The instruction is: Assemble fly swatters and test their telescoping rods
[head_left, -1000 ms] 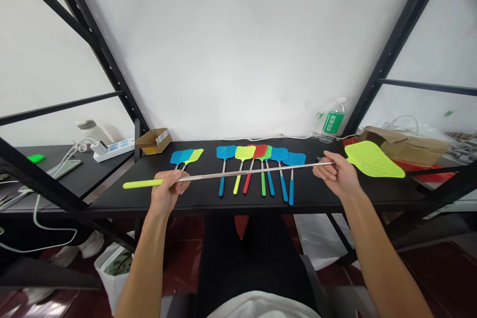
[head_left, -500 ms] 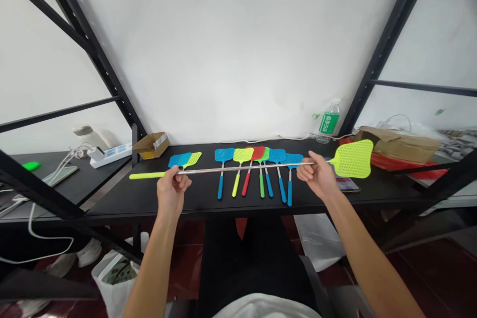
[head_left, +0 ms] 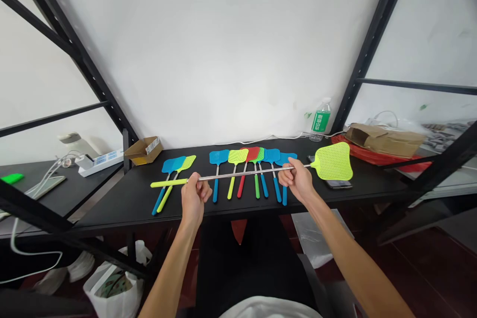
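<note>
Both my hands hold a yellow-green fly swatter level above the black table. Its metal rod is pulled out, and the head points right. My left hand is closed around the rod where it meets the handle. My right hand pinches the rod close to the head. Beneath the rod lies a row of shorter fly swatters, among them a yellow one, a red one, a green one and several blue ones. Further left, a blue swatter and a yellow-green swatter overlap.
An open cardboard box stands at the back left, beside a white power strip. A water bottle is at the back right. A phone lies under the swatter's head. Black metal posts frame both sides.
My hands have come closer together, and the held swatter's rod looks shorter. Its handle end has moved right and its head left. The view has shifted slightly.
</note>
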The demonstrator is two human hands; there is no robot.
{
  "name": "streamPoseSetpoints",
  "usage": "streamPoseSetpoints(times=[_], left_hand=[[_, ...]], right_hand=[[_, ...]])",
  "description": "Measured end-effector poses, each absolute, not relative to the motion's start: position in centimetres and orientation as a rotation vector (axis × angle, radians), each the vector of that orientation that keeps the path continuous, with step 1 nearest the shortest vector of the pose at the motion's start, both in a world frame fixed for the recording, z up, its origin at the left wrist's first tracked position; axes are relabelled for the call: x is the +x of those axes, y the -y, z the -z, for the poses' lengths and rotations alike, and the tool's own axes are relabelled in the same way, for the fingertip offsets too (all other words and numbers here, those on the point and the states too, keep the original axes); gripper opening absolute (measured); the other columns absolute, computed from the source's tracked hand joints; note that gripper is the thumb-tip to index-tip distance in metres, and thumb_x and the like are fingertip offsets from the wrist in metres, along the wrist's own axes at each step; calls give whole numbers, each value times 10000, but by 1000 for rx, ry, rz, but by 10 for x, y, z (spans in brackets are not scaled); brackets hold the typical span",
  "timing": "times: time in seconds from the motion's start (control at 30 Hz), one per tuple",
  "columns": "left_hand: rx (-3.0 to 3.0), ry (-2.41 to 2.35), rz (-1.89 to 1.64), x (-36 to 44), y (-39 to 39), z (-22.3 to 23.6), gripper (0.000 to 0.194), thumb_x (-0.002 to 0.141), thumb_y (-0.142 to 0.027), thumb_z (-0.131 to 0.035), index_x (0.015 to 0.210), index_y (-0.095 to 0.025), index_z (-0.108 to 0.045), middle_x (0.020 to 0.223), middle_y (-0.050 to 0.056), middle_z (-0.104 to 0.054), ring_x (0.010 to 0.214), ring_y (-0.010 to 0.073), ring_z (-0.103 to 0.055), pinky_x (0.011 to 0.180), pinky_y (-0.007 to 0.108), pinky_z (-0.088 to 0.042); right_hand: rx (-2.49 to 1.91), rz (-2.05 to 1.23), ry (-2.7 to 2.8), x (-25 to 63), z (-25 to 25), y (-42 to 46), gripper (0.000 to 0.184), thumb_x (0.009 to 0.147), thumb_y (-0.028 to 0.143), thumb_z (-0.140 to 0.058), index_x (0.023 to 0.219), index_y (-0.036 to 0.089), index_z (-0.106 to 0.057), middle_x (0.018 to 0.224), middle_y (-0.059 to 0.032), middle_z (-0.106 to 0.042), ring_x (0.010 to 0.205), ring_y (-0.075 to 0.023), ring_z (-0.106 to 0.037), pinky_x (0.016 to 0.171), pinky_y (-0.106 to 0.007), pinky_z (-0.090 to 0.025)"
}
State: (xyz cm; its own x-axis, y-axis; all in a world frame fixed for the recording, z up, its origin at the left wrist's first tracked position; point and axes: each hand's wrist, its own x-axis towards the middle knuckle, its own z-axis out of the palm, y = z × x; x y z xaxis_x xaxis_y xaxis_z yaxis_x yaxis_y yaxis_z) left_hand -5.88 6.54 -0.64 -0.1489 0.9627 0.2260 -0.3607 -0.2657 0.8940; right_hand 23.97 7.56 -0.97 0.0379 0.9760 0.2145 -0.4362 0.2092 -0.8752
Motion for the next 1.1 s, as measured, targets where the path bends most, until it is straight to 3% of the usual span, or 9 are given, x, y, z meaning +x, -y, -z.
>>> streamPoseSetpoints(times=[0.27,0.5,0.7,0.9,1.1], left_hand=[[1154,-865,-1551,-72,-60,-3,432,945,-432,-580,610,-177,-482,518,-46,-359,458,80,-319,510,237,-351],[1061,-893,-1600,-71,-60,-7,403,893,-420,-642,607,-186,-479,504,-48,-367,448,83,-324,504,238,-362],[1029,-929,-1648,-71,-62,-7,403,883,-363,-635,572,-189,-447,481,-61,-327,420,74,-300,479,242,-333],[1022,-966,-1876,-88,-63,-15,401,861,-288,-609,535,-198,-393,484,-60,-329,406,69,-288,460,248,-312],[1024,-901,-1796,-75,-63,-10,378,932,-326,-513,594,-209,-390,467,-72,-275,413,85,-273,478,241,-332]], right_hand=[[-768,-1275,1059,249,1,-71,585,913,514,-601,432,220,-442,408,24,-321,420,-114,-353,477,-300,-318],[-777,-1312,968,249,1,-72,636,944,583,-518,428,219,-441,410,18,-308,411,-109,-328,464,-290,-316],[-808,-1254,956,255,6,-76,602,951,504,-533,428,224,-430,396,14,-314,422,-119,-349,475,-284,-330],[-755,-1195,842,281,0,-81,561,912,414,-555,412,231,-377,352,33,-240,387,-108,-276,449,-281,-289],[-722,-1194,864,269,-2,-77,567,919,375,-500,385,233,-371,352,28,-225,377,-114,-295,454,-288,-279]])
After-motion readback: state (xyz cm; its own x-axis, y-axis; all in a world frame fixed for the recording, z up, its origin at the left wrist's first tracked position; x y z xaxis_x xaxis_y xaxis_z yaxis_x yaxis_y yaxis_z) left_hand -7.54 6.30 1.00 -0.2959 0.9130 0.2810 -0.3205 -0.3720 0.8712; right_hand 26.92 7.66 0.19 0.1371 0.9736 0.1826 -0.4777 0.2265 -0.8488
